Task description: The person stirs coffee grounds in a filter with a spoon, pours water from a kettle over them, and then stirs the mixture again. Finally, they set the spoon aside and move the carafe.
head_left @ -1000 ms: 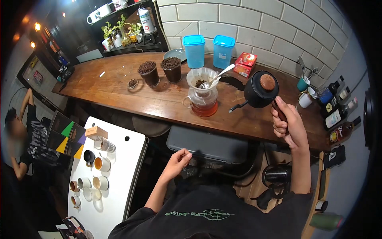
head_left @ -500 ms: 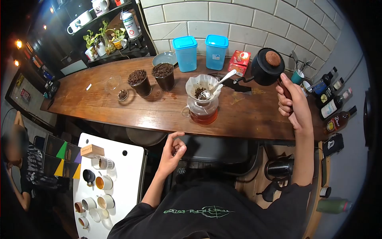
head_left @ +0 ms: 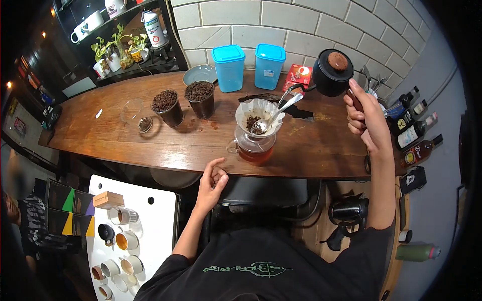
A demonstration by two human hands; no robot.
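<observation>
My right hand (head_left: 367, 113) is wrapped round the handle of a black gooseneck kettle (head_left: 332, 75), held up at the right. The kettle's spout tip is close to the upper right rim of a paper filter (head_left: 255, 110). In the filter lie dark grounds and a metal spoon (head_left: 290, 102). Beneath it stands a glass server (head_left: 256, 153) with reddish-brown liquid. My left hand (head_left: 211, 186) hangs near the counter's front edge, fingers loosely curled and apart, holding nothing.
On the wooden counter (head_left: 125, 153) stand two cups of dark grounds (head_left: 168, 109), two blue-lidded containers (head_left: 228, 72), a red box (head_left: 299, 75) and several bottles (head_left: 410, 134). A white table (head_left: 158, 226) holds several cups. Another person (head_left: 35, 215) is at the far left.
The kettle has moved left relative to the filter, its spout now nearer the filter rim. The camera view has shifted slightly. My left hand remains empty.
</observation>
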